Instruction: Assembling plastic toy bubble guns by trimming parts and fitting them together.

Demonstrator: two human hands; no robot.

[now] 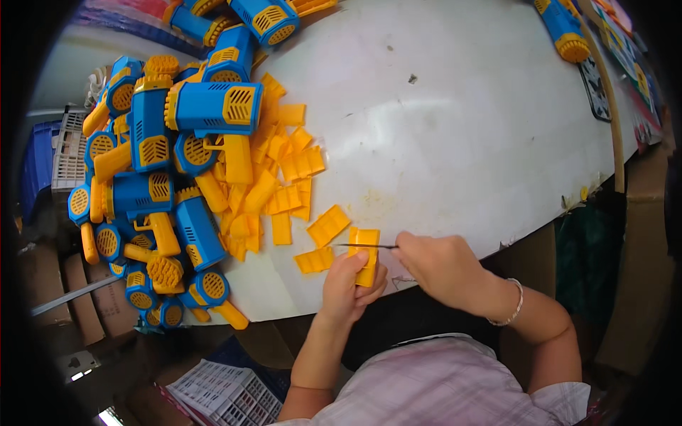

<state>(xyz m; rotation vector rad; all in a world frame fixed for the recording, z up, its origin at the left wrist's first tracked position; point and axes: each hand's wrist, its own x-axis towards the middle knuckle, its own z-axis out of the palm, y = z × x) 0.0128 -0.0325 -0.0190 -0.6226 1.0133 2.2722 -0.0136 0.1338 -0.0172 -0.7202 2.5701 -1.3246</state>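
Observation:
My left hand [342, 287] is closed around a yellow plastic cover piece [366, 270], held upright near the table's front edge with the thumb on its side. In my right hand [449, 271] is a thin dark pointed tool [376, 246], gripped between the fingers. It lies level across the upper part of the yellow piece, its tip pointing left; whether it is a blade or a pick I cannot tell. Two loose yellow cover pieces, one ribbed [329, 226] and one lower [314, 260], lie just left of my left hand.
Blue-and-yellow toy bubble guns [217, 108] are heaped on the left, beside a pile of loose yellow covers [284, 199]. Another toy gun [565, 32] and a dark phone-like slab [594, 89] lie at the far right of the white table [440, 142]. A white crate [220, 390] stands below left.

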